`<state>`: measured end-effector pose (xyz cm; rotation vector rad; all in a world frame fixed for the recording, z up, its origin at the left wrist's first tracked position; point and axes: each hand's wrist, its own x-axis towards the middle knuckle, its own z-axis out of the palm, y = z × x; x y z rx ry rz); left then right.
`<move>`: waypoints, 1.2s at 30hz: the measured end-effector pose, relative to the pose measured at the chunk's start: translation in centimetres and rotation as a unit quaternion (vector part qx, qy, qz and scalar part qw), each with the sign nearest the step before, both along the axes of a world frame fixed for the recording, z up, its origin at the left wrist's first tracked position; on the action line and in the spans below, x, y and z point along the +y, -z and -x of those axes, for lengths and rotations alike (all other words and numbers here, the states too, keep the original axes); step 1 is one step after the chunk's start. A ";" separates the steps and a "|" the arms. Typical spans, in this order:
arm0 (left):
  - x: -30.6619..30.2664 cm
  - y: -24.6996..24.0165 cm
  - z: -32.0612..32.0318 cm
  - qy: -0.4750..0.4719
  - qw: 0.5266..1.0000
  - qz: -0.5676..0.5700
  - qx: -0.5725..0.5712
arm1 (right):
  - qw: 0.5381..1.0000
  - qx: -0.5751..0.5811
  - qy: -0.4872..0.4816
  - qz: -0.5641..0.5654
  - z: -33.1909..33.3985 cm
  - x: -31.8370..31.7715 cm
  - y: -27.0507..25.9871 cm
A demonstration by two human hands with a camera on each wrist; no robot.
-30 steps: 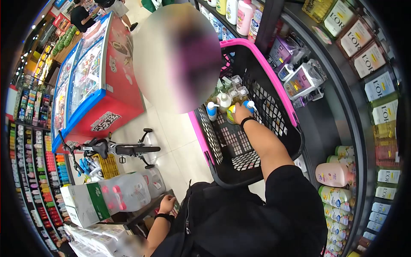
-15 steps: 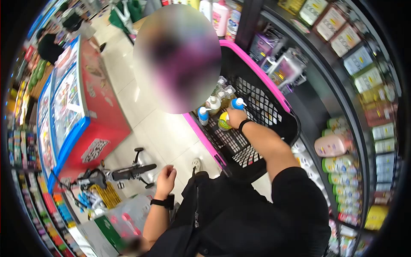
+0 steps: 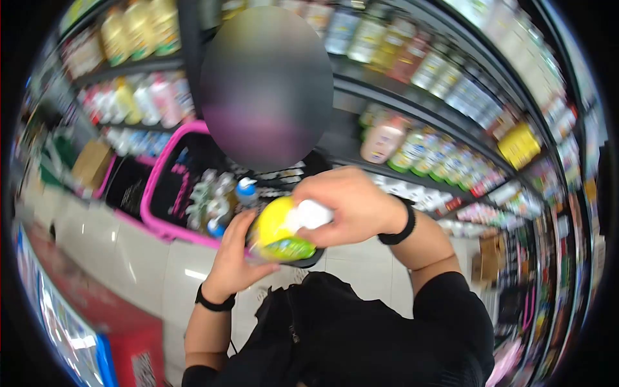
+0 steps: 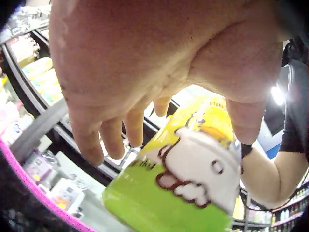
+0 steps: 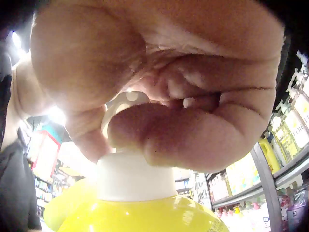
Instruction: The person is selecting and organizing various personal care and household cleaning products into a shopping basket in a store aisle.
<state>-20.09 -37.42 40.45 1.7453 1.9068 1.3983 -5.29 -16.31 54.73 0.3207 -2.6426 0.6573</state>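
My right hand (image 3: 351, 203) grips the white pump top (image 5: 135, 179) of a yellow and green pump bottle (image 3: 274, 222), its fingers curled round the neck. The bottle is tilted and held up in front of my body, overlapping the near side of the shopping basket in the head view. My left hand (image 3: 229, 255) is at the bottle's other side, thumb and fingers spread on either side of it. A white cartoon figure on the bottle's label (image 4: 198, 162) faces the left palm in the left wrist view.
The black shopping basket with a pink rim (image 3: 149, 193) holds blue pump bottles (image 3: 245, 187) and several clear bottles (image 3: 209, 193). Beyond it, shelves carry rows of bottles, among them a large pink one (image 3: 385, 138). A red freezer (image 3: 138, 342) stands at the lower left.
The right hand has lifted the yellow and green pump bottle out of the basket towards my body. My left hand has come up from the side to the bottle. The view has turned towards the shelves.
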 end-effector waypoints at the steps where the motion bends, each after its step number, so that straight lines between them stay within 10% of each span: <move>1: 0.7 0.2 -0.5 0.062 0.995 0.018 -0.081 | 1.000 -0.021 0.003 0.024 -1.4 0.0 -0.6; 8: 4.5 1.9 -10.8 0.226 0.876 0.061 -0.422 | 0.991 -0.117 -0.002 0.065 -9.6 1.7 0.9; 18: 16.8 0.1 -24.5 0.315 0.825 0.133 -0.449 | 0.958 -0.096 0.217 0.161 -30.6 13.0 0.5; 22: 22.9 -1.1 -30.4 0.346 0.836 0.097 -0.416 | 0.886 0.096 0.175 0.419 -38.9 16.6 7.1; 36: 42.7 -7.0 -47.4 0.388 0.832 0.027 -0.395 | 0.804 0.244 0.356 0.409 -50.0 20.7 7.8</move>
